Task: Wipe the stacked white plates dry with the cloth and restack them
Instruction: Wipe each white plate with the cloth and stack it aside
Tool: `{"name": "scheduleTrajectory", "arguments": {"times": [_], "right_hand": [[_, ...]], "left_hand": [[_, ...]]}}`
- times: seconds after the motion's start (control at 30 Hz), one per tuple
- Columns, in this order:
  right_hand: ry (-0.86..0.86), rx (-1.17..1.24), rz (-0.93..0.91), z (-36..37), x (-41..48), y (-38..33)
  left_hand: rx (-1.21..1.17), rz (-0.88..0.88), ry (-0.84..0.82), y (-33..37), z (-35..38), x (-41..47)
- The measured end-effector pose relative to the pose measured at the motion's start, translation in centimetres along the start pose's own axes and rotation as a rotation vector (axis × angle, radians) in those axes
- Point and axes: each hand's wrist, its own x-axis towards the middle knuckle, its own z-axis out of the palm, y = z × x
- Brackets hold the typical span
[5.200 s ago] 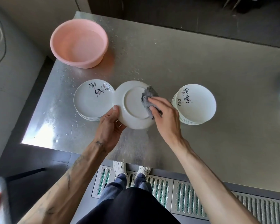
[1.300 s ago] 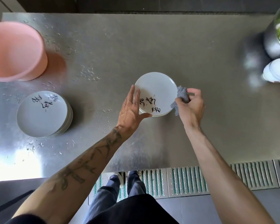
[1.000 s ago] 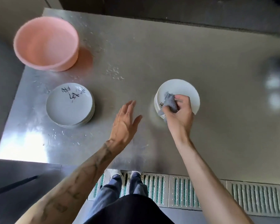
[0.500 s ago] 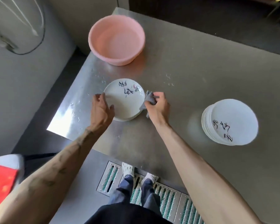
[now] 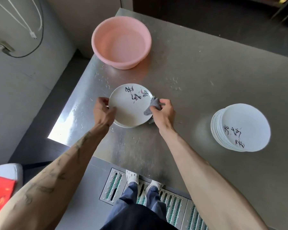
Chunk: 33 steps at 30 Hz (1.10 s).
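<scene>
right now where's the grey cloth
In the head view the grey cloth is pinched in the right hand, against the right rim of the near plate stack.

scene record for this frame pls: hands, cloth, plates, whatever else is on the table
left hand: grips left rim of top plate
right hand: holds cloth at the plate's right rim
left stack: under top plate
right stack: untouched, apart to the right
basin: pink, behind left stack
table: steel, droplets near left stack
</scene>
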Motion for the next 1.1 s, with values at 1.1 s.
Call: {"name": "scheduleTrajectory", "arguments": {"times": [1.1], "right_hand": [[0.293,-0.482,-0.263,-10.5,-2.3,12.6]], "left_hand": [[0.517,0.783,-0.356,-10.7,13.7,-9.5]]}}
